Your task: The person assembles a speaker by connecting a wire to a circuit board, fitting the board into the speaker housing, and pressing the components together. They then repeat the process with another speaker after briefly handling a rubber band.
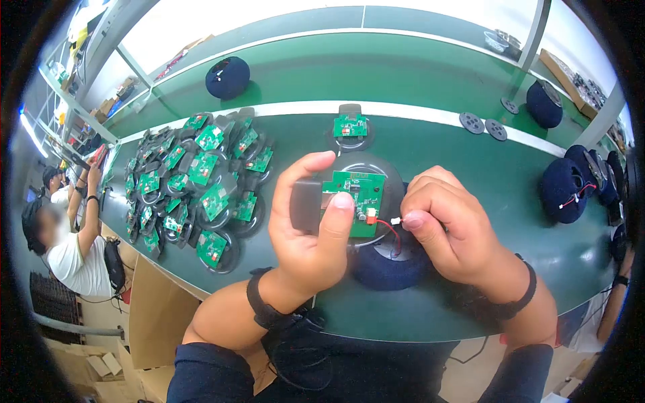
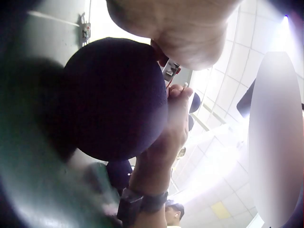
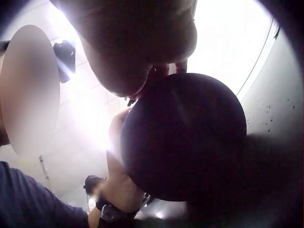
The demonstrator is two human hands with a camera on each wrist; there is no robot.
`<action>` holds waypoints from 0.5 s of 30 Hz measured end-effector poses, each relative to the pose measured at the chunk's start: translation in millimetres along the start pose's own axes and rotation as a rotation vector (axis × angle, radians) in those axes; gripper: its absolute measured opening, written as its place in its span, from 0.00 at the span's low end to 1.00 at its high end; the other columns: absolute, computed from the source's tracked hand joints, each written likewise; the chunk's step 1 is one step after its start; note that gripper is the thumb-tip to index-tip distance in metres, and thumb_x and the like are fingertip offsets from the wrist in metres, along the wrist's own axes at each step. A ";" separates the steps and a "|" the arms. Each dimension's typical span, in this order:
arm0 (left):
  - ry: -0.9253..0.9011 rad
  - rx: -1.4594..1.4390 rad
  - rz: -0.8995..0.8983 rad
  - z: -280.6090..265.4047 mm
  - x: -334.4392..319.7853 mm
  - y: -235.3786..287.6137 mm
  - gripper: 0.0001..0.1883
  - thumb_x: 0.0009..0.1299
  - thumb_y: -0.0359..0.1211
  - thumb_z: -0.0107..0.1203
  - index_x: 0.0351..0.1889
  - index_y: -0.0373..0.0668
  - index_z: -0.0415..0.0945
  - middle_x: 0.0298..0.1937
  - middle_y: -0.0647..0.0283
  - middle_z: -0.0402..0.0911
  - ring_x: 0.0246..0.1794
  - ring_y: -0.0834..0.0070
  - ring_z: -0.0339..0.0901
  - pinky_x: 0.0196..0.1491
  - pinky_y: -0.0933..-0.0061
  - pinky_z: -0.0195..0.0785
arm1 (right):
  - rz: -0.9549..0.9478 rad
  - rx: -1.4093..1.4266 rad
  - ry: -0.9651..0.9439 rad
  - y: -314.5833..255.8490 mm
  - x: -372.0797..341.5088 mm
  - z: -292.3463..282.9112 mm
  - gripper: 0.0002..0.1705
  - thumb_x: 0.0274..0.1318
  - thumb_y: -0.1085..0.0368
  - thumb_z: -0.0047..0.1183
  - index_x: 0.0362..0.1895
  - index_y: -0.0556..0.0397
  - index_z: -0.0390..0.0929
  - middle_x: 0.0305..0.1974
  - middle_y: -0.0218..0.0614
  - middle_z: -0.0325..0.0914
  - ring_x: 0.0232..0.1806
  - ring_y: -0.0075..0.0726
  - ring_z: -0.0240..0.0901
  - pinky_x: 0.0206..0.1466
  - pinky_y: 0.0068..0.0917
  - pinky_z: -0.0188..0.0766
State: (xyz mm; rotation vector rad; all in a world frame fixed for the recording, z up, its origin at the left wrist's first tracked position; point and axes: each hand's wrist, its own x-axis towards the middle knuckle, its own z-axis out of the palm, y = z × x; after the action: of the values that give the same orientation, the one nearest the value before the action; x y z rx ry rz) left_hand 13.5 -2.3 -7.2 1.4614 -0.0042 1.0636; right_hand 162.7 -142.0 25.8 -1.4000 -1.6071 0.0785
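Note:
My left hand (image 1: 312, 245) holds a dark plastic housing with a green circuit board (image 1: 363, 188), its thumb over the board's left part and the index finger along the housing's edge. A red wire (image 1: 396, 240) curves down from a small socket (image 1: 371, 215) on the board's lower right. Just right of that socket, my right hand (image 1: 460, 232) pinches a small white plug (image 1: 396, 221) between thumb and index finger. Below the housing sits a round navy fabric-covered body (image 1: 386, 274). It also fills much of the left wrist view (image 2: 114, 99) and right wrist view (image 3: 185, 137).
A heap of similar board housings (image 1: 201, 168) lies at left; a single housing (image 1: 351, 127) lies ahead. More navy round bodies (image 1: 564, 191) stand at right, another (image 1: 228, 77) on the back ledge. Black discs (image 1: 472, 122) lie at the back right. Another person (image 1: 80, 248) works at far left.

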 end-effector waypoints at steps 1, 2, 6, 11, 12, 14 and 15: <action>0.016 0.037 0.012 -0.2 -0.1 -0.8 0.23 0.74 0.25 0.54 0.65 0.34 0.63 0.43 0.60 0.81 0.40 0.80 0.79 0.44 0.78 0.73 | 0.004 -0.052 -0.002 -1.2 -0.1 0.9 0.05 0.62 0.66 0.57 0.33 0.53 0.76 0.32 0.37 0.74 0.37 0.46 0.70 0.46 0.38 0.65; 0.032 0.075 0.025 -0.5 -0.2 -1.7 0.23 0.74 0.25 0.54 0.66 0.34 0.63 0.44 0.60 0.81 0.40 0.80 0.80 0.44 0.78 0.73 | 0.008 -0.104 -0.006 -2.3 -0.2 2.0 0.05 0.60 0.66 0.58 0.34 0.52 0.76 0.31 0.36 0.73 0.37 0.47 0.70 0.46 0.38 0.64; 0.039 0.057 0.008 1.1 0.2 0.1 0.23 0.74 0.25 0.54 0.66 0.34 0.63 0.45 0.60 0.80 0.41 0.80 0.80 0.44 0.78 0.74 | 0.045 -0.131 0.015 -8.7 -0.3 5.2 0.05 0.59 0.66 0.59 0.34 0.51 0.76 0.30 0.36 0.71 0.37 0.47 0.69 0.46 0.38 0.64; 0.010 0.010 0.016 1.5 0.9 0.3 0.23 0.74 0.25 0.54 0.66 0.33 0.63 0.45 0.60 0.80 0.41 0.80 0.79 0.45 0.78 0.74 | 0.090 -0.154 0.034 -12.2 -0.4 6.5 0.05 0.58 0.66 0.60 0.35 0.51 0.77 0.29 0.35 0.73 0.36 0.45 0.69 0.46 0.38 0.64; 0.010 0.010 0.016 1.2 0.6 0.7 0.23 0.74 0.25 0.54 0.66 0.33 0.63 0.45 0.60 0.80 0.41 0.80 0.79 0.45 0.78 0.74 | 0.090 -0.154 0.034 -12.2 -0.2 5.8 0.05 0.58 0.66 0.60 0.35 0.51 0.77 0.29 0.35 0.73 0.36 0.45 0.69 0.46 0.38 0.64; 0.024 0.097 0.000 0.6 -0.3 1.6 0.23 0.74 0.25 0.54 0.66 0.33 0.63 0.46 0.60 0.79 0.41 0.81 0.79 0.44 0.79 0.73 | 0.059 -0.143 -0.001 -11.9 0.7 3.1 0.05 0.56 0.67 0.62 0.35 0.50 0.79 0.30 0.35 0.75 0.36 0.45 0.71 0.47 0.38 0.64; 0.024 0.097 0.000 0.8 -0.2 2.0 0.23 0.74 0.25 0.54 0.66 0.33 0.63 0.46 0.60 0.79 0.41 0.81 0.79 0.44 0.79 0.73 | 0.059 -0.143 -0.001 -12.1 1.6 2.4 0.05 0.56 0.67 0.62 0.35 0.50 0.79 0.30 0.35 0.75 0.36 0.45 0.71 0.47 0.38 0.64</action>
State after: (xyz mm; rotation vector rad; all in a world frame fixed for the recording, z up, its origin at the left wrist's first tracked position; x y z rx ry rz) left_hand 12.7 -3.5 -5.6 1.5360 0.0648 1.0941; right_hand 152.6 -143.6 32.7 -1.5572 -1.5975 -0.0010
